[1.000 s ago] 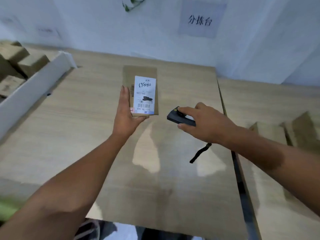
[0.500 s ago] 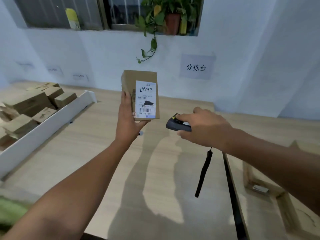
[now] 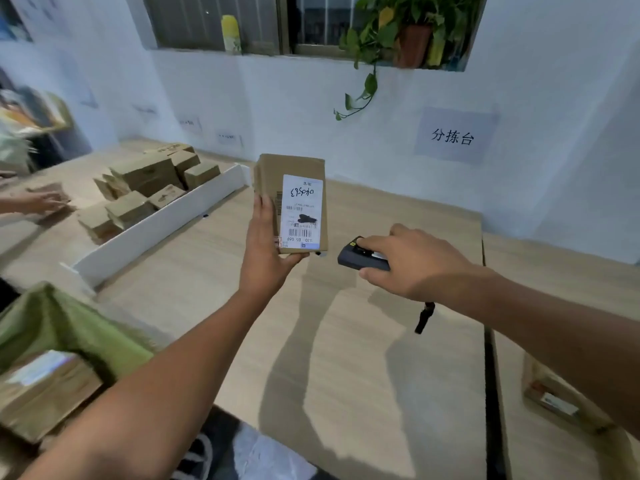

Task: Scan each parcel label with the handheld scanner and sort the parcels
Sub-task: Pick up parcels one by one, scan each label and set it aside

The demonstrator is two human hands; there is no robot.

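Note:
My left hand holds a small brown cardboard parcel upright above the wooden table, gripping its left and lower edges. A white label with a barcode and handwritten digits faces me, upside down. To the right of the parcel, my right hand grips a dark handheld scanner, its front end aimed left towards the bottom of the label. A black wrist strap dangles below that hand.
A white divider board runs along the table's left side, with several brown parcels piled behind it. Another person's hand reaches in at far left. A green bag with a parcel sits lower left. Another parcel lies lower right.
The parcel has been lifted off the table and stood upright in my left hand. My view has tilted up and swung left, so the parcel pile and window show. The scanner stays beside the parcel.

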